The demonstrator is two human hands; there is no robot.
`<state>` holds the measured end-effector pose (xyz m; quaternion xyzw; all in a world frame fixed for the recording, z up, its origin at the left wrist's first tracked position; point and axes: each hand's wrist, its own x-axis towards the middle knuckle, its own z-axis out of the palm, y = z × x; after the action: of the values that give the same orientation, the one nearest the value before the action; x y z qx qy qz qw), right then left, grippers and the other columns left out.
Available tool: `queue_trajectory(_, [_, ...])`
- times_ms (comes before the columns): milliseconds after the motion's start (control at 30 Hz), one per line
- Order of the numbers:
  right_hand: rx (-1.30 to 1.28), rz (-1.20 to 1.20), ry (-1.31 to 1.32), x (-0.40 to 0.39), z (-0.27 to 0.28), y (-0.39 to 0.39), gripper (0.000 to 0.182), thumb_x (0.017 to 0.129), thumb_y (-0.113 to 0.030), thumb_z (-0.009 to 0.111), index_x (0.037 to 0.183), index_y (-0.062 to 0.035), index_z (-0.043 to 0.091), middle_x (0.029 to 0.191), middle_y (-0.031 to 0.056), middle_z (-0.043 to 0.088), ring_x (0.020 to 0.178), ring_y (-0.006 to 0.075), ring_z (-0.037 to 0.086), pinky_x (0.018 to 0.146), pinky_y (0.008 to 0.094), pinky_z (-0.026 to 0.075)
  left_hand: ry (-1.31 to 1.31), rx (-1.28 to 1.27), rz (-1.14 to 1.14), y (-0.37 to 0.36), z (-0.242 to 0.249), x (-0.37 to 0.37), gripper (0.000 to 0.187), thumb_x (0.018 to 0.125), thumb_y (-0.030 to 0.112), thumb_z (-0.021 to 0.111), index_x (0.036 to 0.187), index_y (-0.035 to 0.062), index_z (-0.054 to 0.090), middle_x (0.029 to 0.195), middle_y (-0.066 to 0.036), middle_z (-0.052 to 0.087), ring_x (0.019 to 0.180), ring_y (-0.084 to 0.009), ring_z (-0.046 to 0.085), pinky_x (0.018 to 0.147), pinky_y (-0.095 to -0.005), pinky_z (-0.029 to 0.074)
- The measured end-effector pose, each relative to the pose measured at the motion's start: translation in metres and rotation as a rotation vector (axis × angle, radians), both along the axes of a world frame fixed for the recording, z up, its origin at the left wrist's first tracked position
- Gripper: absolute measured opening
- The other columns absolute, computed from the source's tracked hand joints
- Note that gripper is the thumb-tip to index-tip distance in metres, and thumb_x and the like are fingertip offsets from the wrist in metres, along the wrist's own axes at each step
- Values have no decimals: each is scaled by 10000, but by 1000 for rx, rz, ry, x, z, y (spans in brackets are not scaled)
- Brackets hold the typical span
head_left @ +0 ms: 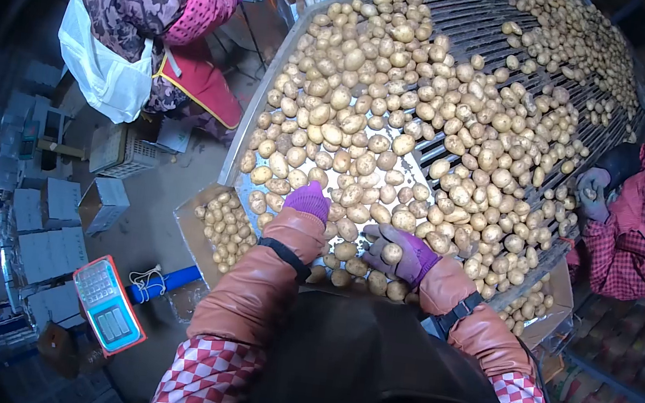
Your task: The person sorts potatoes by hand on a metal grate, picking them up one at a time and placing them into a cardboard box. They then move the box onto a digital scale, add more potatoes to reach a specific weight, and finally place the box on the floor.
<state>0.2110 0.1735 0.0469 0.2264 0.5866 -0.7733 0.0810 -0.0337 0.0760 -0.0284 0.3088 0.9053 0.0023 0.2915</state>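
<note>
Pale potatoes (348, 124) lie in a thick spread over the sorting table in front of me. My left hand (309, 201), in a purple knit glove, reaches among them at the near left, touching or close to a potato (317, 176); its fingertips are hidden. My right hand (410, 261), in a purple glove with grey palm and fingers, is turned partly upward near the table's front edge. One potato (392, 253) rests in it, with the fingers curved around. Several loose potatoes (355, 267) lie between the two hands.
Slatted bars (474, 19) carry more potatoes at the back. Cardboard boxes of potatoes stand at the left (226, 230) and right (547, 310). A digital scale (110, 306) is at lower left. One co-worker (133, 9) stands at upper left, another (634, 224) at right.
</note>
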Motion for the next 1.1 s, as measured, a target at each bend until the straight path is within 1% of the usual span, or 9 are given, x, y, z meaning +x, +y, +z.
queue_trajectory(33, [400, 203, 117, -6, 4, 3, 559, 935, -392, 591, 1362, -49, 476, 1070, 71, 623, 995, 213, 609, 817, 344, 514, 7, 0, 8, 1, -3, 1, 497, 851, 400, 636, 1221, 78, 556, 962, -192, 683, 900, -375, 657, 798, -455, 518])
queue_trajectory(200, [-427, -103, -147, -37, 10, 2, 601, 975, -438, 482, 1461, -101, 379, 1214, 97, 602, 1084, 194, 586, 883, 356, 481, 30, 67, 77, 3, -3, 1, 505, 849, 396, 640, 1229, 78, 543, 961, -193, 683, 890, -378, 659, 794, -456, 521])
queue_trajectory(433, [-605, -220, -293, -34, 93, 27, 620, 962, -496, 476, 1499, -235, 312, 1386, 45, 508, 1198, 184, 526, 963, 381, 447, 4, 491, 80, 18, 59, -13, 547, 825, 404, 673, 1236, 59, 564, 1111, -196, 630, 1026, -369, 608, 905, -437, 474])
queue_trajectory(600, [-804, -344, 39, -31, 20, 32, 602, 952, -374, 546, 1465, -131, 342, 1386, 106, 496, 1171, 220, 548, 934, 372, 469, 231, 827, 76, 94, 34, -62, 638, 779, 404, 705, 1286, 49, 550, 1336, -221, 514, 1195, -396, 509, 1028, -458, 397])
queue_trajectory(667, [-785, -395, 30, -26, 40, 41, 604, 950, -349, 550, 1470, -138, 328, 1365, 106, 506, 1192, 223, 535, 920, 350, 469, 342, 776, 40, 124, 16, -44, 677, 747, 421, 725, 1299, 75, 541, 1377, -228, 466, 1218, -403, 483, 1025, -478, 391])
queue_trajectory(733, [-292, -346, 154, -22, 82, 37, 569, 958, -248, 502, 1471, -87, 316, 1422, 115, 455, 1209, 235, 506, 976, 325, 442, 493, 854, -171, 125, 18, -2, 671, 697, 450, 765, 1243, 110, 572, 1295, -223, 507, 1144, -396, 513, 934, -491, 424])
queue_trajectory(833, [-941, -644, 90, 2, 52, 49, 608, 936, -281, 558, 1472, -126, 318, 1356, 86, 477, 1106, 184, 535, 887, 293, 452, -97, 950, -476, 102, 70, 37, 386, 740, 302, 731, 1081, 141, 646, 991, -95, 623, 858, -322, 595, 721, -467, 466])
queue_trajectory(900, [-968, -709, 158, 2, 57, 53, 605, 920, -248, 575, 1460, -121, 335, 1358, 98, 467, 1074, 180, 537, 874, 290, 463, -407, 1219, -494, 93, 69, 40, 279, 783, 209, 681, 1057, 162, 657, 923, -91, 633, 837, -325, 606, 713, -457, 474])
queue_trajectory(1100, [-1089, -705, 220, 12, 37, 63, 531, 909, -110, 557, 1421, -125, 418, 1370, 104, 471, 1100, 210, 502, 823, 271, 503, 524, 404, -159, 75, 33, -85, 408, 775, 159, 649, 1174, 234, 606, 978, -148, 594, 890, -359, 605, 729, -494, 500])
